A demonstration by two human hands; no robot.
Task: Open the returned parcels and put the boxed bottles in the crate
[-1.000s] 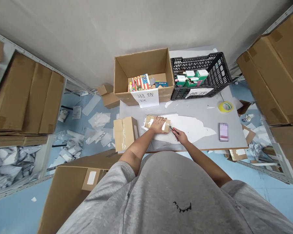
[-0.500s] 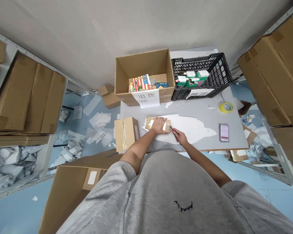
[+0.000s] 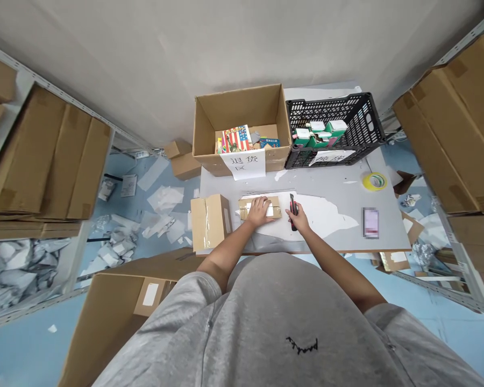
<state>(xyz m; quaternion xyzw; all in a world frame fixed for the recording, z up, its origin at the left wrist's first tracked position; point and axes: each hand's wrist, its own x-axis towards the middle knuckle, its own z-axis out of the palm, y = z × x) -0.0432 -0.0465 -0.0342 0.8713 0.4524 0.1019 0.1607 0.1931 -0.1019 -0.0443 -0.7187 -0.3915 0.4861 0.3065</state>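
Note:
A small brown cardboard box (image 3: pixel 276 210) with a white label lies on the white sheet (image 3: pixel 322 214) on the table. My left hand (image 3: pixel 258 210) grips it from above, thumb on the near side and fingers over the top, covering its middle. To the right of the box, my right hand (image 3: pixel 300 217) has its fingers closed on a black and red utility knife (image 3: pixel 293 205), whose front end points away from me. The knife is apart from the box. A larger taped carton (image 3: pixel 205 220) stands left of my left hand.
Behind stand an open carton (image 3: pixel 242 102) with books and a black plastic crate (image 3: pixel 334 156) with green-white boxes. Yellow tape (image 3: pixel 374 181) and a phone (image 3: pixel 371 222) lie at the right. A large open box (image 3: pixel 105 306) is at my lower left; shelves flank both sides.
My right hand has drawn the utility knife away from the small box's right end. The knife has turned from slanting toward the box to pointing away from me. My left hand stays on the box.

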